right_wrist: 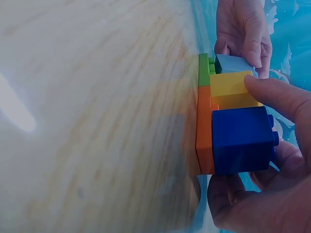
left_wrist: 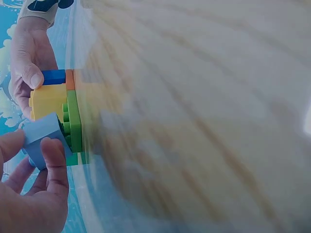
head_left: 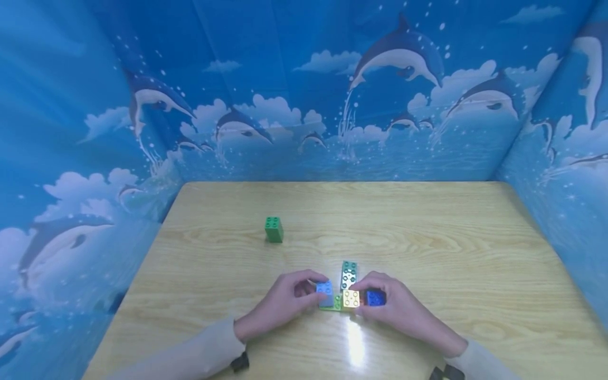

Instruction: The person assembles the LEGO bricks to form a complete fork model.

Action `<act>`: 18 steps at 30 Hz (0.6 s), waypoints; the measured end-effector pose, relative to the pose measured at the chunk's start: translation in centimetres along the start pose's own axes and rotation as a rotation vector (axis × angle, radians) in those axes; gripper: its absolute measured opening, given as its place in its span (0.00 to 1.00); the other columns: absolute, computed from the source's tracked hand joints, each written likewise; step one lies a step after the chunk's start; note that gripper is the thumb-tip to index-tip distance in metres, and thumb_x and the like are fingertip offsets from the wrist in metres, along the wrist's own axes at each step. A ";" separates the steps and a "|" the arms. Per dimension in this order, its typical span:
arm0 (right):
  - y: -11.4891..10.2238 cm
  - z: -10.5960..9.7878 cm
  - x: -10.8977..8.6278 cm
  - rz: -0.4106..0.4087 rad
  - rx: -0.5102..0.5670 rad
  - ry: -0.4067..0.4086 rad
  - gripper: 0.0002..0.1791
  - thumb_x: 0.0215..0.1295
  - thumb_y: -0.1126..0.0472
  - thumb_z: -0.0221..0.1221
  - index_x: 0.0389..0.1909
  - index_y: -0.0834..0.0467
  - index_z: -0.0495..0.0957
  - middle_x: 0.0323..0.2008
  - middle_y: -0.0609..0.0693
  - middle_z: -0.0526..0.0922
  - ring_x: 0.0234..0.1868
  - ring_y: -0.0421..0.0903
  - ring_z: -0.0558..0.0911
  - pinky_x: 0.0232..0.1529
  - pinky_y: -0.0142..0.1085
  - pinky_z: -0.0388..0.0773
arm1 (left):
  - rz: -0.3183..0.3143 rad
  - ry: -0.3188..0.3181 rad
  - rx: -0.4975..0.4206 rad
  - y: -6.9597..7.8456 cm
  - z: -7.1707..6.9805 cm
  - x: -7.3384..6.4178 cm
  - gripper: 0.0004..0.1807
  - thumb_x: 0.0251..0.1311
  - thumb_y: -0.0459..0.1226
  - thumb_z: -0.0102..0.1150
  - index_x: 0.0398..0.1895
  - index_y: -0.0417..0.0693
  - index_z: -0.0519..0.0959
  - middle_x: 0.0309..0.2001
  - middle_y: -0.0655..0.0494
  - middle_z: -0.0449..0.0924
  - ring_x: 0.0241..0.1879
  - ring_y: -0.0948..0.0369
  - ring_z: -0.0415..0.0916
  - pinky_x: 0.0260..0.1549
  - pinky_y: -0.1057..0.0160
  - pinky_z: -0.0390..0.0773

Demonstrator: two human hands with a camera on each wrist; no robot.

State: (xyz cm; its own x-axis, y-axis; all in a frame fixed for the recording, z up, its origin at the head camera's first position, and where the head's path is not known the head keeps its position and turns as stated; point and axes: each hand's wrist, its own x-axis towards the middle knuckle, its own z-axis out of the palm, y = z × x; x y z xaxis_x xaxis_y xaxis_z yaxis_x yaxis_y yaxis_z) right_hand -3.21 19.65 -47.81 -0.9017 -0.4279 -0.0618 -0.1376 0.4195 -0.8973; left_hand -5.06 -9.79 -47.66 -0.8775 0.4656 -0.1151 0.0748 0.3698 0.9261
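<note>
My left hand [head_left: 287, 296] pinches a light blue brick [left_wrist: 43, 133] between thumb and fingers. That brick stands tilted at the left end of a thin light green brick [left_wrist: 74, 124]; whether its underside touches the studs, I cannot tell. My right hand [head_left: 399, 306] grips a yellow brick [head_left: 351, 298], its thumb on the near side in the right wrist view. The yellow brick sits where the light green brick meets a thin orange brick [right_wrist: 204, 136]. A dark blue brick [right_wrist: 243, 141] stands on the orange one, under the right palm.
A darker green studded brick [head_left: 349, 270] lies just behind the yellow one. Farther back and left, a tall green brick stack [head_left: 274, 230] stands upright on the wooden table [head_left: 427, 221]. A dolphin-print cloth [head_left: 294, 79] encloses the table's back and sides.
</note>
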 end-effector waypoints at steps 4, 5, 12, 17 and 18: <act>-0.1 0.0 0.0 0.002 -0.006 0.002 0.22 0.61 0.55 0.79 0.56 0.49 0.88 0.44 0.43 0.85 0.48 0.48 0.82 0.52 0.38 0.83 | -0.003 -0.003 -0.024 0.0 0.1 -0.2 0.15 0.72 0.42 0.73 0.58 0.55 0.87 0.42 0.64 0.88 0.38 0.59 0.86 0.36 0.62 0.87; -0.1 0.0 0.0 0.002 -0.006 0.003 0.23 0.61 0.55 0.79 0.56 0.49 0.88 0.45 0.43 0.85 0.48 0.48 0.82 0.52 0.38 0.83 | -0.007 -0.002 -0.026 0.0 0.1 -0.2 0.15 0.72 0.42 0.73 0.58 0.55 0.87 0.42 0.64 0.88 0.38 0.59 0.86 0.36 0.62 0.87; -0.2 -0.1 0.0 0.012 -0.016 0.004 0.23 0.61 0.54 0.79 0.57 0.49 0.88 0.47 0.41 0.85 0.50 0.49 0.82 0.55 0.40 0.82 | 0.021 0.004 -0.022 -0.3 0.2 -0.3 0.13 0.67 0.44 0.77 0.52 0.56 0.88 0.40 0.65 0.87 0.39 0.59 0.85 0.39 0.61 0.87; -0.3 -0.1 0.0 0.017 -0.027 0.005 0.22 0.61 0.54 0.79 0.56 0.49 0.88 0.49 0.41 0.86 0.52 0.49 0.82 0.57 0.43 0.80 | 0.073 0.015 -0.004 -0.6 0.3 -0.4 0.12 0.65 0.45 0.78 0.49 0.59 0.89 0.40 0.66 0.87 0.39 0.60 0.85 0.42 0.60 0.86; -0.3 -0.1 0.0 0.019 -0.025 0.004 0.22 0.61 0.54 0.79 0.56 0.49 0.88 0.49 0.41 0.86 0.52 0.49 0.82 0.57 0.43 0.80 | 0.080 0.017 0.001 -0.7 0.3 -0.4 0.12 0.64 0.46 0.79 0.49 0.60 0.89 0.40 0.67 0.87 0.39 0.61 0.84 0.42 0.61 0.86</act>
State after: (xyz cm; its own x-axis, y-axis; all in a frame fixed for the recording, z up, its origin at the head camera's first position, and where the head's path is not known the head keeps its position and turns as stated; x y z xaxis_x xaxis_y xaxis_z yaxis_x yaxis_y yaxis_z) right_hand -3.22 19.59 -47.49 -0.9059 -0.4165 -0.0766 -0.1309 0.4475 -0.8847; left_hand -4.66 -9.98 -48.32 -0.8765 0.4802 -0.0349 0.1453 0.3329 0.9317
